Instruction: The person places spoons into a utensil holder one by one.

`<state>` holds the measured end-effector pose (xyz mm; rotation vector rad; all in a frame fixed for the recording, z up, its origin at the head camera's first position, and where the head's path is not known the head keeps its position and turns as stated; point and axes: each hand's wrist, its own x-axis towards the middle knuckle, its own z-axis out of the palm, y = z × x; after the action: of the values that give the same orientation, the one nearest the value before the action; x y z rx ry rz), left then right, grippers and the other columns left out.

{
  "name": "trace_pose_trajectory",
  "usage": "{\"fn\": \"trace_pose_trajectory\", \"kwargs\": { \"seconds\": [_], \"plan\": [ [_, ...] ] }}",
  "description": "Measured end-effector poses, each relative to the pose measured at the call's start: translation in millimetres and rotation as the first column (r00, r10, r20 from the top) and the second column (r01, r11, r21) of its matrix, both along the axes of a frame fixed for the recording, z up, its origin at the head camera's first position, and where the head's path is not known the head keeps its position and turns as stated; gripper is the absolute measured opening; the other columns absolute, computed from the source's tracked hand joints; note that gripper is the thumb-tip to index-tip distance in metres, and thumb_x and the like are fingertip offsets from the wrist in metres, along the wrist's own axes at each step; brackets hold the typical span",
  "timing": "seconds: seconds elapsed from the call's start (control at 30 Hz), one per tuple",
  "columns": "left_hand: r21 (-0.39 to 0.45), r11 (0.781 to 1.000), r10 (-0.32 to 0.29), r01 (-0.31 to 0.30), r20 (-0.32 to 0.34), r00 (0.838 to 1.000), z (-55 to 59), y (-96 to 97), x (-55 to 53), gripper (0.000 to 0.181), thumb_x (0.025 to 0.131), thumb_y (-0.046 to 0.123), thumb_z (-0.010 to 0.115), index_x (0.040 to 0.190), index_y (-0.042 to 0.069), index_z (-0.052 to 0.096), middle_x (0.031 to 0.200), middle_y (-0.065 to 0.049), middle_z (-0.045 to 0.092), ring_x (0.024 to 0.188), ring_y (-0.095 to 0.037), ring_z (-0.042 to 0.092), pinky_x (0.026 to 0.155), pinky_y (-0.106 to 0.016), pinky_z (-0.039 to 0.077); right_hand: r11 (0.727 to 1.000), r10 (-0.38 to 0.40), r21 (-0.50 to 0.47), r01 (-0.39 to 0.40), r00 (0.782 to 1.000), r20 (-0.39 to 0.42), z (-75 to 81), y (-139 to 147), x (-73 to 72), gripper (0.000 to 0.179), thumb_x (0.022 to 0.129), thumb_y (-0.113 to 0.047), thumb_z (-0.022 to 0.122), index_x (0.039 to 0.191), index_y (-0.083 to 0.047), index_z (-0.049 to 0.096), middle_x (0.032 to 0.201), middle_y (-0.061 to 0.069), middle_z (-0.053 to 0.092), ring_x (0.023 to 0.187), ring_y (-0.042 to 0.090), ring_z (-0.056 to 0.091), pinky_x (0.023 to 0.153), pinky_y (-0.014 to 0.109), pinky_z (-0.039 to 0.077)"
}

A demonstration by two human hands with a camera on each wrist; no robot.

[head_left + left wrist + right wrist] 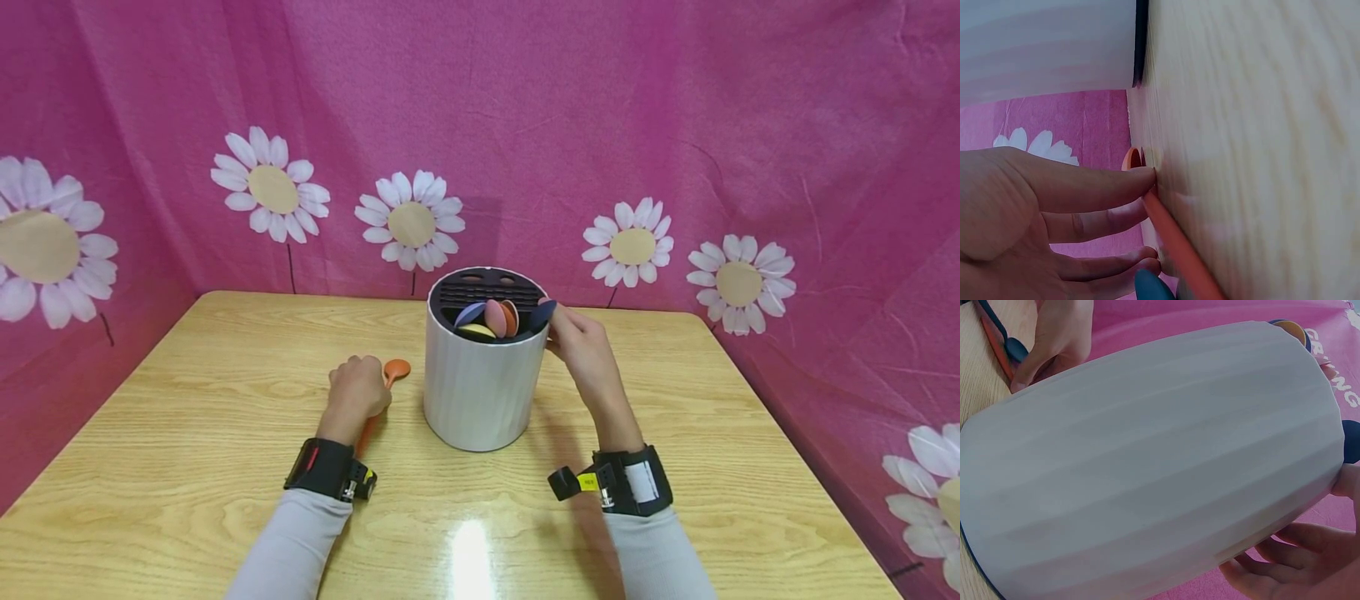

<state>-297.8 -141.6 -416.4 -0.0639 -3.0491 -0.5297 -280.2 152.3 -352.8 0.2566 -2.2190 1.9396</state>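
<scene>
My left hand (357,387) is low over the table, pinching an orange spoon (397,367) by its handle between thumb and fingers. The spoon lies along the tabletop, its bowl pointing away from me. A teal rounded tip (1152,285) shows beneath that hand in the left wrist view. My right hand (585,346) grips the upper right side of a white ribbed utensil holder (480,392), thumb at the rim and fingers along the wall. A dark blue utensil head (542,315) leans over the rim beside the thumb. Several coloured utensils, including a pink one (495,318), stand inside.
The holder has a black slotted insert (480,283) at its back half. It stands on a light wooden table (247,358). A pink cloth with daisies (525,125) hangs behind and at both sides.
</scene>
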Motion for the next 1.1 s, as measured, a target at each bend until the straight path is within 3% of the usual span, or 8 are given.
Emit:
{"fn": "trace_pose_trajectory", "kwargs": {
  "seconds": [0.3,0.8,0.97,1.1],
  "plan": [
    [0.013,1.0,-0.012,0.012,-0.001,1.0,-0.8,4.9,0.6,0.018,0.078,0.007,0.068,0.064,0.004,0.057,0.076,-0.014,0.053,0.081,-0.036,0.052,0.079,-0.049,0.041,1.0,-0.001,0.0,0.001,1.0,-0.001,-0.4,0,-0.1,0.052,0.097,-0.051,0.054,0.126,-0.009,0.065,0.119,0.009,0.063,0.109,0.022,0.059,0.097,0.042,0.045],
    [0.061,0.998,-0.01,0.004,0.098,0.995,5.3,3.8,-0.5,0.023,0.078,0.009,0.067,0.057,0.004,0.059,0.074,-0.012,0.054,0.075,-0.03,0.051,0.077,-0.045,0.039,1.0,-0.005,0.012,0.005,1.0,-0.003,1.0,-1,1.2,0.051,0.098,-0.049,0.053,0.127,-0.008,0.065,0.12,0.009,0.063,0.109,0.021,0.059,0.097,0.04,0.046],
    [0.084,0.996,-0.014,0.009,0.066,0.998,9.2,3.7,0.2,0.027,0.081,0.012,0.069,0.057,0.005,0.059,0.068,-0.011,0.056,0.074,-0.028,0.053,0.079,-0.045,0.04,1.0,-0.009,0.02,0.009,1.0,0.005,1.4,-1,1.1,0.051,0.098,-0.05,0.053,0.126,-0.009,0.065,0.121,0.008,0.062,0.109,0.019,0.059,0.097,0.041,0.046],
    [0.104,0.995,-0.013,0.01,0.027,1.0,9.8,3.7,1.0,0.044,0.088,0.033,0.07,0.055,0.006,0.059,0.062,-0.01,0.056,0.071,-0.028,0.054,0.076,-0.046,0.042,1.0,-0.014,0.023,0.014,1.0,0.009,1.3,0,1.3,0.051,0.098,-0.05,0.053,0.125,-0.009,0.066,0.12,0.007,0.063,0.108,0.018,0.059,0.096,0.04,0.046]
  ]
}}
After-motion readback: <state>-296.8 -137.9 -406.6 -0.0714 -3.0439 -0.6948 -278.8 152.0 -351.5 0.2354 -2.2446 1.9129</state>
